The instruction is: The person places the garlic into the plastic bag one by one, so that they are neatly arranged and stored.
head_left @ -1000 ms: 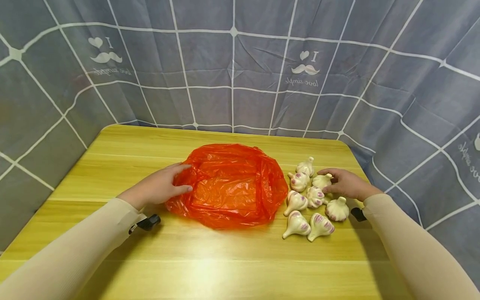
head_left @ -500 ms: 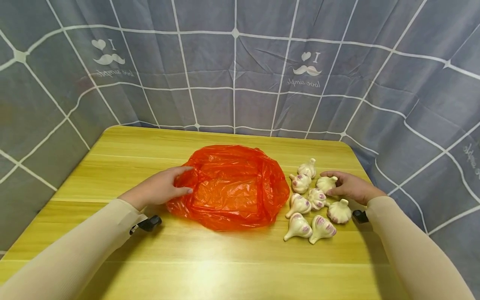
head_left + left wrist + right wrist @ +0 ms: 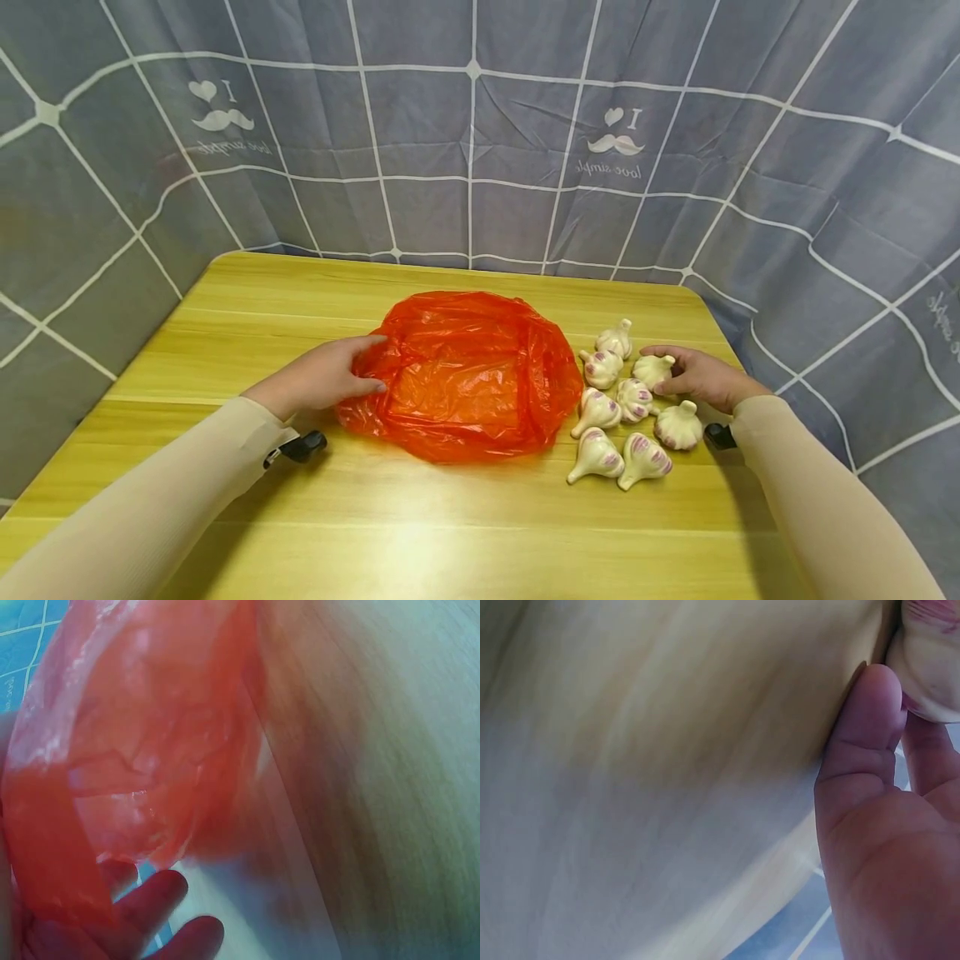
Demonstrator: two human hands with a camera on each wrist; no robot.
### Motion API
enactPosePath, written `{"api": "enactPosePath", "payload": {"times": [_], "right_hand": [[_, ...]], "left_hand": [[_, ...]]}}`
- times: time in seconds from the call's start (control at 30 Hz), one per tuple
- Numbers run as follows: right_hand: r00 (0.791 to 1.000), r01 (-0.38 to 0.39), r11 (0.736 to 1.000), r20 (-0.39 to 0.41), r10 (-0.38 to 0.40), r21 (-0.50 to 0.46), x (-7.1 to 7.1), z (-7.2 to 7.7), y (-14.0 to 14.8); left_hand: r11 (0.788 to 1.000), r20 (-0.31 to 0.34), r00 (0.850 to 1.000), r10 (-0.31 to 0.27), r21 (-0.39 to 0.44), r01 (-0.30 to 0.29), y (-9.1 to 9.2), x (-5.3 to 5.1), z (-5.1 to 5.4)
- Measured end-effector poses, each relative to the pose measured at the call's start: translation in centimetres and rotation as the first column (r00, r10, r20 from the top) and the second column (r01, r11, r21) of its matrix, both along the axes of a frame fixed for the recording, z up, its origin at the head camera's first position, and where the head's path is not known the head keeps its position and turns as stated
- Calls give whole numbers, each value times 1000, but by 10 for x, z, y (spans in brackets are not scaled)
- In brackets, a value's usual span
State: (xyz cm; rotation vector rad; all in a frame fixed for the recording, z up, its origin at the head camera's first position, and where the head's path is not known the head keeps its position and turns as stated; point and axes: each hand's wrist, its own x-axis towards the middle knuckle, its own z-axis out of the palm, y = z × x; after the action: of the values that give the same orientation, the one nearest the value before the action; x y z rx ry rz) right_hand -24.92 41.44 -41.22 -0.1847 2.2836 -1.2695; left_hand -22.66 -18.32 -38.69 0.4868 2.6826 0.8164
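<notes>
A crumpled red plastic bag [image 3: 457,379] lies spread on the table. My left hand [image 3: 318,379] is at its left side, thumb and fingers apart and touching the film; in the left wrist view, red film [image 3: 150,750] passes over part of the hand [image 3: 127,922]. To the right of the bag lie several white and purple garlic bulbs [image 3: 598,454]. My right hand [image 3: 699,377] holds the bulb [image 3: 652,372] at the group's right side between thumb and fingers. The right wrist view shows the thumb [image 3: 866,712] against a bulb [image 3: 934,667].
The wooden table [image 3: 420,533] has a grey, white-lined curtain [image 3: 420,125] behind it and at both sides. Another bulb [image 3: 678,425] lies just in front of the right hand. Black devices are at both wrists.
The right thumb and fingers have closed round the bulb, which has shifted slightly right. The left hand has stayed at the bag's left side. The head view has moved slightly.
</notes>
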Motion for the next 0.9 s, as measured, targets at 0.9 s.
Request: {"api": "enactPosePath", "payload": {"times": [0.9], "right_hand": [[1000, -19, 1000, 4, 19, -12, -1, 0, 3]], "left_hand": [[998, -12, 998, 56, 11, -56, -5, 1, 1]]}}
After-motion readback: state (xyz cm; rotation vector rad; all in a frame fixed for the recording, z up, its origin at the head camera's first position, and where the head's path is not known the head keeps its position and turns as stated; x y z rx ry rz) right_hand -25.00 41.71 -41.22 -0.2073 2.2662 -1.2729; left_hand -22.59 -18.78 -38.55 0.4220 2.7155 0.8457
